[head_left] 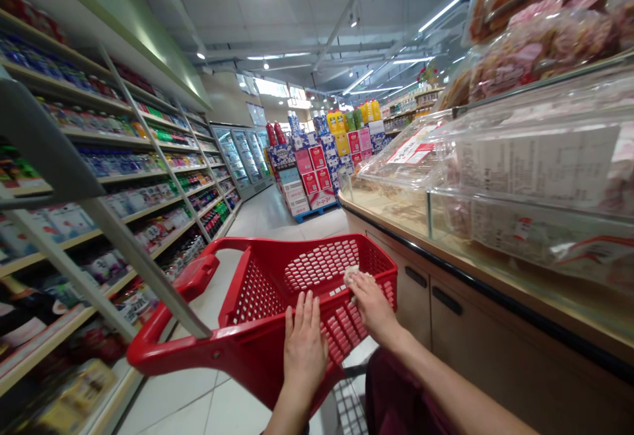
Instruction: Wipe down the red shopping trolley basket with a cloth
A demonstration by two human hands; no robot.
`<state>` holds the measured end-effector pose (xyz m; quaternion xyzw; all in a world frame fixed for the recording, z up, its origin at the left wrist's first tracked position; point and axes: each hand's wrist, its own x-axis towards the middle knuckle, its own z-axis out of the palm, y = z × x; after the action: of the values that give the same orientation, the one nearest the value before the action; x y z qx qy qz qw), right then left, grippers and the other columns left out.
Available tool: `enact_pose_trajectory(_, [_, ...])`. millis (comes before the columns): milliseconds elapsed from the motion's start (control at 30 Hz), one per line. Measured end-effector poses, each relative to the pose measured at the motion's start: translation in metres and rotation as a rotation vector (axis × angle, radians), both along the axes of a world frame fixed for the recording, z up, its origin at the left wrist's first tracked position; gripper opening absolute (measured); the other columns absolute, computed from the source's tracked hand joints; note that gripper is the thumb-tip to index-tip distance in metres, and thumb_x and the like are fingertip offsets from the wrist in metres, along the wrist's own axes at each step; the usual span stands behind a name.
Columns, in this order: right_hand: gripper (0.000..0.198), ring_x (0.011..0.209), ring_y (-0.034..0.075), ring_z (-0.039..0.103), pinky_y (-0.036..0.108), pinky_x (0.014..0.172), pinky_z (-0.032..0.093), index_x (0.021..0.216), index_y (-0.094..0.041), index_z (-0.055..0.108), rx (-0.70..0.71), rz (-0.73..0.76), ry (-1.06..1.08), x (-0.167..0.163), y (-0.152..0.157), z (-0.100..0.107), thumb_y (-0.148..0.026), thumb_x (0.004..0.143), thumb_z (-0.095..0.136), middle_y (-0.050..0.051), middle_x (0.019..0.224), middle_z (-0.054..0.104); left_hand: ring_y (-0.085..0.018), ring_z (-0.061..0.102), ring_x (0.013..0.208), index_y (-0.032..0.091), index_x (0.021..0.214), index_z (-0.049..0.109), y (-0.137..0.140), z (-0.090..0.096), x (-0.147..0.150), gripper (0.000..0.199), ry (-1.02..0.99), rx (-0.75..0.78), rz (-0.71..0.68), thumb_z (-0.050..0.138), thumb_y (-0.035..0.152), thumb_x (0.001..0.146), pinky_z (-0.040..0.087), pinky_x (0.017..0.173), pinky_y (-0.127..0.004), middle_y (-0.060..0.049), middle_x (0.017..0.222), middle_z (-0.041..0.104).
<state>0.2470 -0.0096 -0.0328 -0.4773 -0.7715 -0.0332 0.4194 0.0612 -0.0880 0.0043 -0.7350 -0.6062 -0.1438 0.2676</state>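
A red plastic shopping cart [267, 349] stands in front of me, with slotted sides and nothing visible in the part of its basket that shows. My left hand [306, 346] lies on the near side of the basket at its rim, fingers stretched out. Over the same rim, farther right, my right hand [370, 303] presses a crumpled white cloth [351, 274] against the cart near its far right end. Most of the cloth is hidden under the fingers. The cart's red handle [163, 356] is at the left.
Shelves of packaged drinks [119, 144] line the left side. A glass-topped counter [396, 207] with bagged goods runs close along the right. Ahead, stacked boxes [314, 171] stand on a blue pallet [317, 212], with glass-door fridges [240, 154] behind. A grey metal frame [139, 257] crosses the left foreground.
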Motion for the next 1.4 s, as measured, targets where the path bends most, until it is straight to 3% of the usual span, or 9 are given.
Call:
enact_pose_trajectory(233, [0.044, 0.118, 0.023, 0.041, 0.044, 0.097, 0.031, 0.112, -0.011, 0.056, -0.181, -0.281, 0.122, 0.030, 0.012, 0.009, -0.004, 0.074, 0.035, 0.013, 0.124, 0.049, -0.022, 0.024, 0.128, 0.013, 0.126, 0.038, 0.000, 0.000, 0.001, 0.054, 0.004, -0.023, 0.019, 0.040, 0.023, 0.073, 0.020, 0.106, -0.042, -0.006, 0.136, 0.035])
enact_pose_trajectory(433, [0.038, 0.109, 0.018, 0.049, 0.038, 0.097, 0.033, 0.110, -0.020, 0.056, -0.210, 0.241, 0.283, -0.044, -0.025, 0.039, -0.013, 0.076, 0.042, 0.006, 0.116, 0.056, -0.023, 0.027, 0.127, 0.014, 0.126, 0.038, 0.001, -0.001, 0.003, 0.056, -0.122, -0.014, -0.040, 0.040, 0.016, 0.070, 0.020, 0.105, -0.047, -0.008, 0.134, 0.038])
enact_pose_trajectory(600, [0.047, 0.118, 0.017, 0.041, 0.035, 0.099, 0.031, 0.130, -0.019, 0.036, -0.449, 0.419, 0.680, -0.073, -0.044, 0.057, -0.038, 0.087, 0.029, 0.007, 0.129, 0.045, -0.019, 0.027, 0.127, 0.014, 0.133, 0.017, 0.013, -0.002, 0.011, 0.065, -0.372, -0.080, -0.166, 0.035, 0.011, 0.071, 0.026, 0.103, -0.044, -0.011, 0.138, 0.031])
enact_pose_trajectory(700, [0.052, 0.119, 0.017, 0.040, 0.035, 0.098, 0.032, 0.132, -0.021, 0.031, -0.497, 0.490, 0.729, -0.069, -0.037, 0.056, -0.046, 0.088, 0.023, 0.006, 0.130, 0.044, -0.020, 0.031, 0.124, 0.013, 0.131, 0.023, 0.027, 0.006, 0.016, 0.062, -0.489, -0.070, -0.204, 0.035, 0.008, 0.070, 0.031, 0.100, -0.042, -0.012, 0.134, 0.036])
enact_pose_trajectory(867, [0.045, 0.109, 0.021, 0.048, 0.038, 0.091, 0.033, 0.119, -0.018, 0.049, -0.269, 0.208, 0.389, -0.046, -0.005, 0.040, -0.040, 0.089, 0.023, 0.010, 0.115, 0.056, -0.018, 0.048, 0.099, 0.016, 0.108, 0.050, 0.026, 0.045, -0.002, 0.046, -0.361, -0.163, -0.121, 0.032, 0.001, 0.068, 0.040, 0.089, -0.036, -0.009, 0.109, 0.055])
enact_pose_trajectory(967, [0.037, 0.099, 0.021, 0.052, 0.038, 0.086, 0.030, 0.101, -0.018, 0.061, -0.115, 0.065, 0.094, -0.036, 0.007, 0.025, -0.033, 0.088, 0.030, 0.009, 0.102, 0.062, -0.020, 0.045, 0.102, 0.017, 0.095, 0.056, 0.002, 0.077, -0.036, 0.036, -0.182, -0.190, 0.041, 0.035, 0.003, 0.069, 0.038, 0.088, -0.036, -0.010, 0.115, 0.051])
enact_pose_trajectory(1100, [0.032, 0.084, 0.017, 0.054, 0.032, 0.078, 0.029, 0.096, -0.020, 0.062, -0.024, 0.013, -0.020, -0.037, 0.007, 0.015, -0.028, 0.088, 0.032, 0.005, 0.089, 0.065, -0.025, 0.040, 0.109, 0.018, 0.100, 0.055, -0.031, 0.101, -0.069, 0.037, -0.046, -0.204, 0.271, 0.043, 0.009, 0.066, 0.031, 0.091, -0.040, -0.010, 0.120, 0.046])
enact_pose_trajectory(1267, [0.030, 0.077, 0.016, 0.053, 0.031, 0.074, 0.027, 0.093, -0.021, 0.062, 0.010, -0.045, -0.017, -0.041, 0.002, 0.017, -0.028, 0.088, 0.033, 0.003, 0.080, 0.064, -0.021, 0.048, 0.093, 0.020, 0.109, 0.050, -0.020, 0.072, -0.040, 0.040, -0.033, -0.319, 0.211, 0.043, 0.014, 0.071, 0.036, 0.084, -0.035, -0.007, 0.097, 0.055])
enact_pose_trajectory(1400, [0.029, 0.077, 0.015, 0.053, 0.031, 0.074, 0.027, 0.092, -0.022, 0.062, 0.017, -0.022, -0.029, -0.038, 0.004, 0.017, -0.027, 0.088, 0.033, 0.002, 0.079, 0.064, -0.020, 0.048, 0.098, 0.022, 0.111, 0.050, -0.003, 0.049, -0.026, 0.039, 0.020, -0.275, 0.105, 0.038, 0.010, 0.076, 0.036, 0.087, -0.035, -0.007, 0.108, 0.053])
